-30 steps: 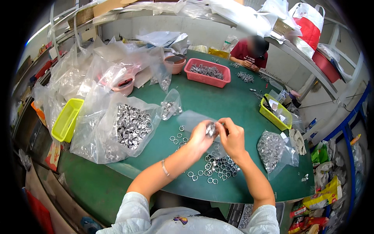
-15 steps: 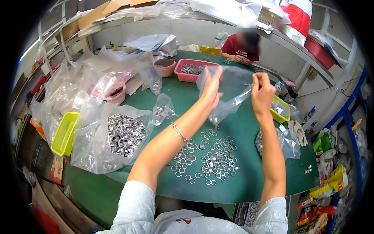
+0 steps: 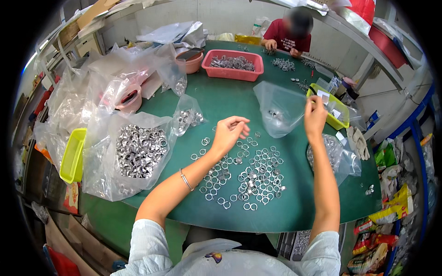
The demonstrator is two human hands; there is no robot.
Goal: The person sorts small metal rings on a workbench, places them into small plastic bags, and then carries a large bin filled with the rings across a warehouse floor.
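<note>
Working bare-handed at a green counter (image 3: 221,99) strewn with metal parts. Pinching, with the fingers of the right hand (image 3: 315,117) drawn narrow, the upper right edge of a clear plastic bag (image 3: 287,103); suspending the bag over the middle of the counter, between the two hands, with a few metal pieces (image 3: 276,115) showing through the film; leaving contact between its lower end and the counter impossible to tell.

Holding the left hand (image 3: 229,133) over the counter, apart from the bag, with the fingers loosely curled and moderately wide; wearing a metal bracelet (image 3: 186,179) at the wrist.

Having, nearest the body, a spread of loose metal rings (image 3: 251,177), mostly lying flat, many touching or overlapping, some scattered singly near the left hand.

Showing, farther left, a large clear sack (image 3: 99,161) gaping over a heap of rings, and, between sack and left hand, a small clear pouch (image 3: 187,105) also containing metal rings. Showing, partly behind the right forearm, a filled clear packet (image 3: 337,147), with white gloves (image 3: 357,141) lying near it, and a yellow-green basket (image 3: 340,123) just beyond the right hand.

Facing, across the counter, a pink tray (image 3: 230,73) heaped with small metal parts, and, farther right, a co-worker (image 3: 276,32) in a maroon shirt, near small piles of metal parts (image 3: 283,64).
</note>
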